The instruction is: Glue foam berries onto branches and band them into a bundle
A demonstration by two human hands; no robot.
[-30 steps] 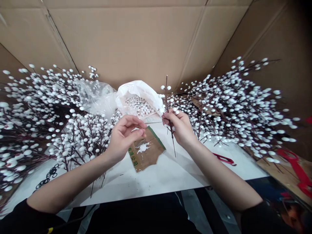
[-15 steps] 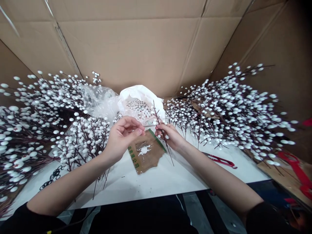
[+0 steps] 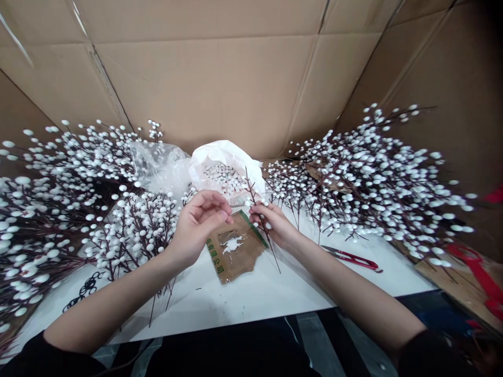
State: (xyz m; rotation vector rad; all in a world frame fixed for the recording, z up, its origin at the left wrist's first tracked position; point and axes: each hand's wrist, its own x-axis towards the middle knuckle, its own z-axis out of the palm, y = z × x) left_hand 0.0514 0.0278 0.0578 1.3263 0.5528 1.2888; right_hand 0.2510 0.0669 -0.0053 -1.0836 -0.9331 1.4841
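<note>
My right hand (image 3: 275, 222) pinches a thin dark-brown twig (image 3: 250, 184), which stands tilted, its bare forked tip up and its stem pointing down toward the table. A few white berries sit on the twig close to my fingers. Left of it, my left hand (image 3: 202, 222) is closed, thumb and fingertips together; whatever lies between them is too small to make out. The two hands are a short gap apart. Below them lies a brown paper piece (image 3: 239, 264) with green print and a white paste smear (image 3: 232, 244). Behind them a white bag (image 3: 231, 149) holds many loose white berries (image 3: 223, 177).
White-berry branches are heaped at the left (image 3: 133, 225) and right (image 3: 361, 173). Red-handled snips (image 3: 356, 259) lie by my right forearm, black rings (image 3: 84, 290) by my left. A clear plastic bag (image 3: 159, 165) sits beside the white one. A cardboard wall (image 3: 204, 89) rises behind.
Both hands keep nearly the same pose, with the twig still in my right hand. The whole view has shifted slightly, so things appear a little lower.
</note>
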